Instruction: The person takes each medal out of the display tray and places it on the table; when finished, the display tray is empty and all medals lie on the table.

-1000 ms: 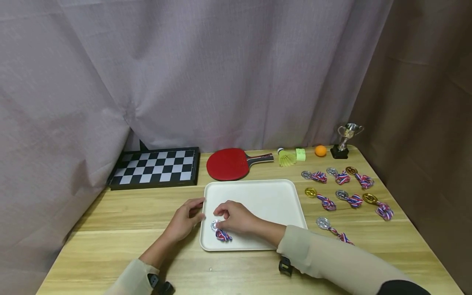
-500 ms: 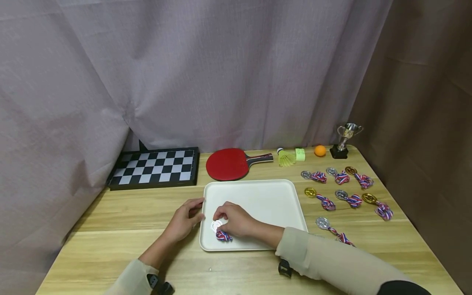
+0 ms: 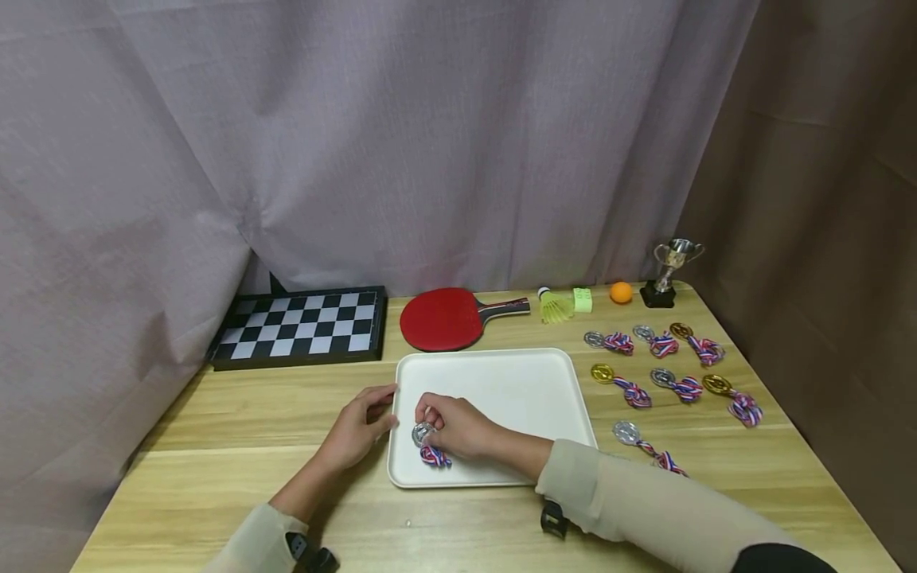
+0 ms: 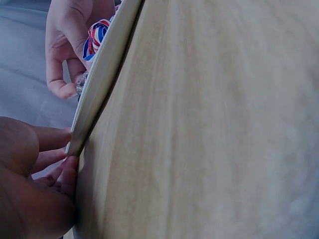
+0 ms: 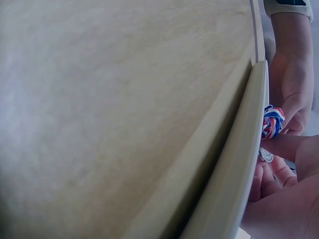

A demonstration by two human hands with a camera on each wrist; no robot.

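My right hand (image 3: 462,426) is over the left part of a white tray (image 3: 526,398), fingers bent at a silver medal (image 3: 421,434). Thumb and fingertips pinch the disc at its edge. The medal's bunched red, white and blue ribbon (image 3: 434,456) lies on the tray just below the disc. In the right wrist view the medal (image 5: 266,155) shows beside the thumb, partly hidden by the hand. My left hand (image 3: 356,430) rests at the tray's left side, its thumb and forefinger touching the rim. The left wrist view shows these fingertips (image 4: 64,135) against the rim.
Several gold and silver medals (image 3: 626,432) with ribbons lie right of the tray. Behind stand a checkered board (image 3: 301,326), a red table tennis bat (image 3: 442,318), a shuttlecock (image 3: 555,305), a light green block (image 3: 583,300), an orange ball (image 3: 621,293) and a trophy cup (image 3: 669,267).
The right hand's fingers have drawn in closer round the silver medal, and its disc has shifted slightly, catching the light differently. The left hand stays at the tray's rim.
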